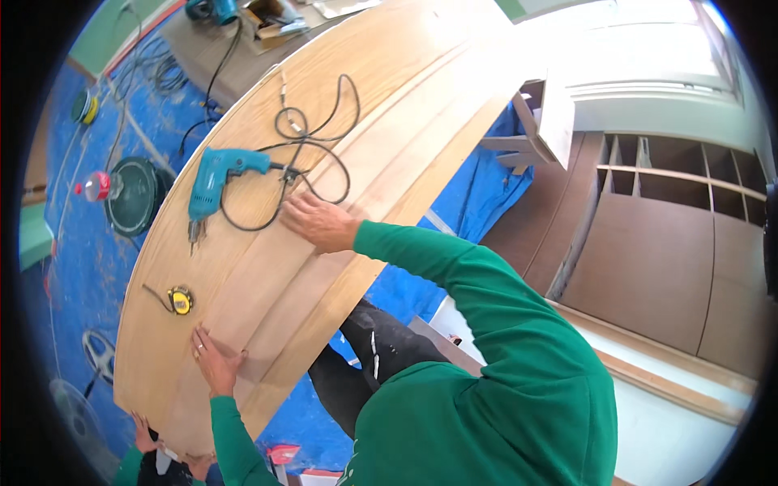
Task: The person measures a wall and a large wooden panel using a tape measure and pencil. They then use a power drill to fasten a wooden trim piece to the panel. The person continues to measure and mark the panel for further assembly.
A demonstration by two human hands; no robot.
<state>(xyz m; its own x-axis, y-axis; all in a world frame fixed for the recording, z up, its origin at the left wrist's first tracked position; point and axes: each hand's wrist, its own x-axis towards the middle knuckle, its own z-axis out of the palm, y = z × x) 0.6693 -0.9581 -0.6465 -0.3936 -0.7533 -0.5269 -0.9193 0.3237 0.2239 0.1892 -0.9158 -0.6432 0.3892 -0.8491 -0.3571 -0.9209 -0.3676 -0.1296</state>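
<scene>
My left hand (215, 362) lies on a long pale wooden strip (258, 283), fingers and thumb spread, with a ring on one finger. Farther up the same strip, my right hand (322, 223) rests palm down with its fingers stretched out, close to a looped dark cord (347, 174). The strip runs along a large light wood panel (154, 324). On the panel, left of my right hand, is a teal corded power drill (212, 185). A small yellow and black tape measure (180, 300), its tape partly out, sits beyond my left hand.
A co-worker's hand (144, 435) touches the panel's near left end. Blue sheeting (77, 267) covers the floor, with a dark green bucket (136, 198) beside the panel. A table (198, 53) bears tools at far left. Brown cabinet panels (640, 271) stand at right.
</scene>
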